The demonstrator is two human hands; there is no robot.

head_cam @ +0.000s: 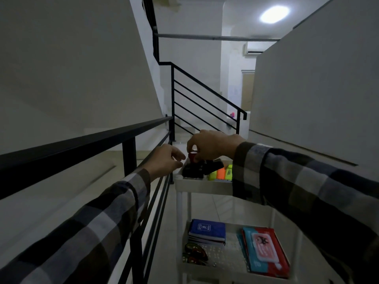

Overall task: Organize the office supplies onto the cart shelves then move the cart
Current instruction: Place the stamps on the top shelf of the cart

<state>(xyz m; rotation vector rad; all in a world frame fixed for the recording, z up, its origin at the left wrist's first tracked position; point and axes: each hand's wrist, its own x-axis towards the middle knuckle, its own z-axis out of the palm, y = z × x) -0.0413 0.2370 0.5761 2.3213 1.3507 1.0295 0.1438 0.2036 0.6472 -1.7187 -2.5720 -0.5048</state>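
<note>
A white cart (202,186) stands in a narrow corridor beside a black railing. On its top shelf lie black office tools (202,168) and several yellow and orange highlighters (220,173). My right hand (211,145) pinches a small red-topped item (192,156) above the black tools. Just left of the top shelf's corner, my left hand (164,160) hovers with its fingers apart and nothing in it. The lower shelf (225,255) carries a blue notebook (207,229), a red and teal packet (265,251) and dark red-green objects (194,253).
The black railing (86,144) runs along the left, close to the cart, with a stairwell beyond it. A grey wall (307,99) closes the right side. Ahead, a stair banister (205,99) rises and a lit room opens beyond it.
</note>
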